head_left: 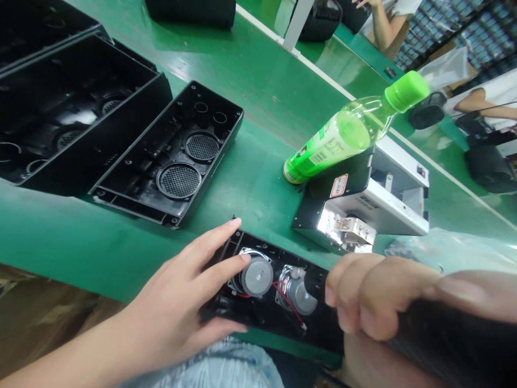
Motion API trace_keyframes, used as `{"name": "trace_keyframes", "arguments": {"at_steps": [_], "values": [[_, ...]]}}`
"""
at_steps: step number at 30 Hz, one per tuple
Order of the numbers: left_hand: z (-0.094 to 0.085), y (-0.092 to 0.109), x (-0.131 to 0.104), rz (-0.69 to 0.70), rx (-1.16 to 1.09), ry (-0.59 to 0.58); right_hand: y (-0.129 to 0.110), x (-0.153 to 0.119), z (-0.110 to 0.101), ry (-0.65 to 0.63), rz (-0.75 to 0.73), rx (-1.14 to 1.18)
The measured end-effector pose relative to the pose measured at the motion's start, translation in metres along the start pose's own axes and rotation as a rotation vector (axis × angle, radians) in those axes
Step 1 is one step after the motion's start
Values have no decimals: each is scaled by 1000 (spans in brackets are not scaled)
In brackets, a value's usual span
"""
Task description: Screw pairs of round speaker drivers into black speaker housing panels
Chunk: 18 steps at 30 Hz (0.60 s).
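Observation:
A black speaker housing (258, 318) lies on the bench in front of me, with two round speaker drivers (258, 276) and a thin red wire (288, 299) inside. My left hand (181, 285) is spread over its left end, index fingertip at the left driver and thumb by the near side. Fingers wrapped, my right hand (379, 302) grips a thick black tool (452, 339) that looks like an electric screwdriver. Its dark front end reaches over the right driver, and its tip cannot be made out. Just beyond stands a silver and black screw feeder (359, 199).
A green-capped bottle (343, 134) leans behind the feeder. Another open black housing (169, 156) with two round grilles lies to the left, beside larger black shells (76, 108). A clear plastic bag (456, 250) is at the right. Other people's arms (385, 29) show across the bench.

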<state>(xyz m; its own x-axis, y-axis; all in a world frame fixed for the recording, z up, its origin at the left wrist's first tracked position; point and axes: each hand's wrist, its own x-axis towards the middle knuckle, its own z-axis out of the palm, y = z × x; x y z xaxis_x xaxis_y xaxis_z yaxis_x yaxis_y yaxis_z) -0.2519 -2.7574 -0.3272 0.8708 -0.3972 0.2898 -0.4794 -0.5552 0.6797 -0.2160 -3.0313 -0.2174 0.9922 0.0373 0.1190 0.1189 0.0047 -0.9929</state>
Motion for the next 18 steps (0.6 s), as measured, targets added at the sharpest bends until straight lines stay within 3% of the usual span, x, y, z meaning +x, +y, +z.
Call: {"name": "trace_keyframes", "arguments": {"at_steps": [5,12,18], "values": [[-1,1,3,19,0,-7,-3,6,32,-7,-133,62],[-1,3,4,16,-9,1,-3,13,19,-165,-68,126],[0,3,5,19,0,20,-1,24,27,-60,-160,111]]}}
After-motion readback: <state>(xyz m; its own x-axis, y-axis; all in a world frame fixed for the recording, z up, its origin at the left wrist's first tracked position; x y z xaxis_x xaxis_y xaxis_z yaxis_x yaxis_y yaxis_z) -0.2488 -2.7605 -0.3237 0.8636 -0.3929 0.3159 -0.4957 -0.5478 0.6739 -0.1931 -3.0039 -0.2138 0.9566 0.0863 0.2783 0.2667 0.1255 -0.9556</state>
